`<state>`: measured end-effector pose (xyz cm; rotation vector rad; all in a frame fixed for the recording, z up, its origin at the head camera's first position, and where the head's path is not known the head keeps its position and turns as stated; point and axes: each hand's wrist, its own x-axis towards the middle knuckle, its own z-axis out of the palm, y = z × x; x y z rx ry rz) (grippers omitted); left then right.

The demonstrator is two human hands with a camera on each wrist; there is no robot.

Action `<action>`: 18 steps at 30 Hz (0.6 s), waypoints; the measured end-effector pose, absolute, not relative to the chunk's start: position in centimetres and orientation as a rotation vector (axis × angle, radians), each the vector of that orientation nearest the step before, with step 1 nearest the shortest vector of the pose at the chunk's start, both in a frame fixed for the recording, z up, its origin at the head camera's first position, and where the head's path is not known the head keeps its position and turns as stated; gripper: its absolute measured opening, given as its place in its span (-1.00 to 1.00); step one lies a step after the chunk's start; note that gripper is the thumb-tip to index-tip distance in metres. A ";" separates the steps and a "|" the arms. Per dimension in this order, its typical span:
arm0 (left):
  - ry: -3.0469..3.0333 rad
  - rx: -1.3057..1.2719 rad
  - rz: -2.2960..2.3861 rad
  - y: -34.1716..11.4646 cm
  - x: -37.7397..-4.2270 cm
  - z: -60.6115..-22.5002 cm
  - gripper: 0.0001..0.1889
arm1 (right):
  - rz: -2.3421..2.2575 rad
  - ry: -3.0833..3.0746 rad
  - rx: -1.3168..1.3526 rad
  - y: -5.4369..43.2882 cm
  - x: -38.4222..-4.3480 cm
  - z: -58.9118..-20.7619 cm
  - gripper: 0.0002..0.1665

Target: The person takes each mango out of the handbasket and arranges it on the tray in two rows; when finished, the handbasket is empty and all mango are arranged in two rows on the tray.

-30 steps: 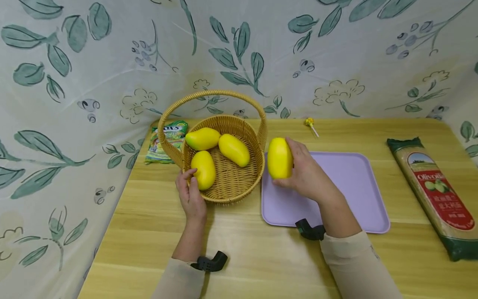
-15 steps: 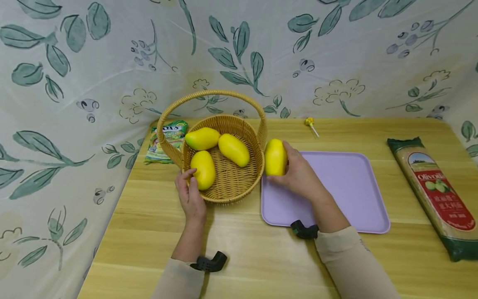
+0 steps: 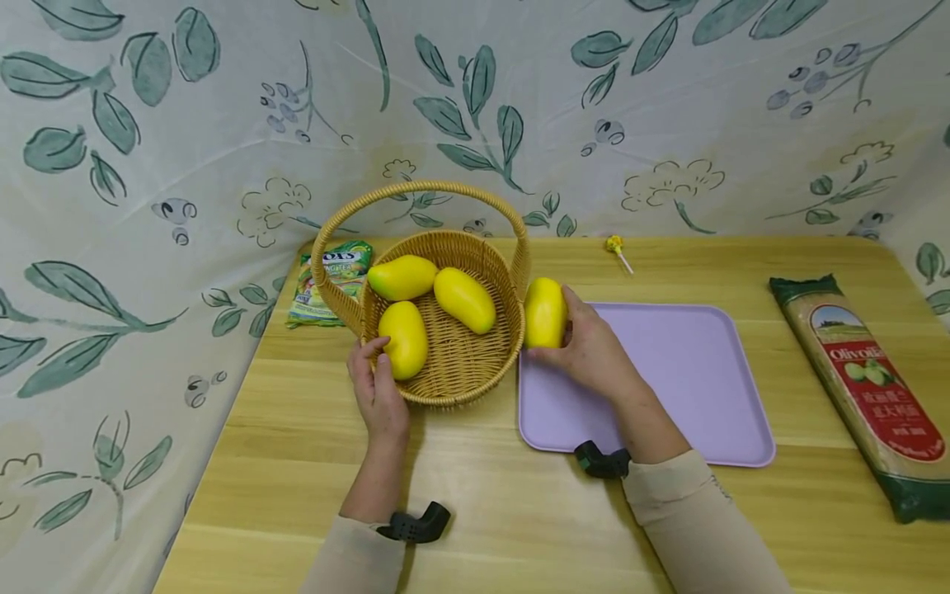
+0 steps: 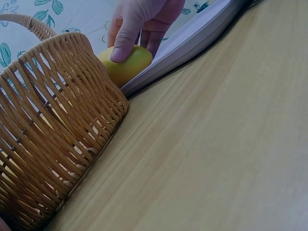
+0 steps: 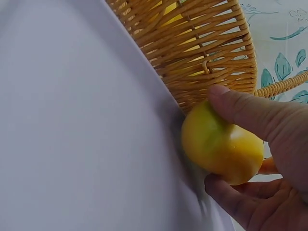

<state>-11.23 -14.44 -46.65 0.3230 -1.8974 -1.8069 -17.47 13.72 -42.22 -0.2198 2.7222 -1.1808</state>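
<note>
In the head view my right hand (image 3: 594, 342) holds a yellow mango (image 3: 545, 313) between thumb and fingers, at the left edge of the lilac tray (image 3: 668, 371), close beside the basket. From the right wrist, the mango (image 5: 219, 142) shows a greenish patch and sits low at the tray's rim. My left hand (image 3: 380, 392) grips the near left rim of the wicker basket (image 3: 460, 363), with a fingertip over the rim at a second mango (image 3: 404, 342). Two more mangoes lie farther back inside the basket. The left wrist view shows mostly the basket's woven wall (image 4: 62, 125).
Behind the basket at left lies a green candy bag (image 3: 330, 285). A yellow lollipop (image 3: 616, 247) lies near the table's back edge. At right is a long pasta pack (image 3: 864, 388) with a red label. Patterned cloth (image 3: 668, 99) hangs behind the wooden table (image 3: 490, 511).
My right hand has moved left with the mango, from over the tray to the tray's left edge beside the basket. The left hand and basket have stayed in place.
</note>
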 end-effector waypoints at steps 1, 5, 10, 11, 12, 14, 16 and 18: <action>-1.897 0.321 -1.806 -14.4 -11.2 -46.6 -0.71 | -1.194 2.719 -0.216 13.7 -17.5 -42.3 0.41; -1.886 0.304 -1.813 -14.4 -11.2 -46.6 -0.70 | -1.199 2.727 -0.214 13.6 -17.5 -42.6 0.41; -1.870 0.283 -1.824 -14.3 -11.2 -46.6 -0.70 | -1.178 2.727 -0.205 13.6 -17.5 -42.7 0.38; -1.869 0.283 -1.825 -14.3 -11.2 -46.6 -0.70 | -1.175 2.724 -0.200 13.6 -17.5 -42.7 0.37; -1.869 0.284 -1.827 -14.3 -11.2 -46.6 -0.70 | -1.173 2.720 -0.195 13.6 -17.5 -42.7 0.36; -1.868 0.286 -1.830 -14.3 -11.2 -46.5 -0.70 | -1.165 2.715 -0.184 13.6 -17.5 -42.6 0.35; -1.871 0.286 -1.829 -14.3 -11.2 -46.5 -0.70 | -1.164 2.708 -0.179 13.6 -17.5 -42.6 0.35; -1.873 0.285 -1.827 -14.3 -11.2 -46.5 -0.70 | -1.164 2.701 -0.175 13.7 -17.5 -42.5 0.35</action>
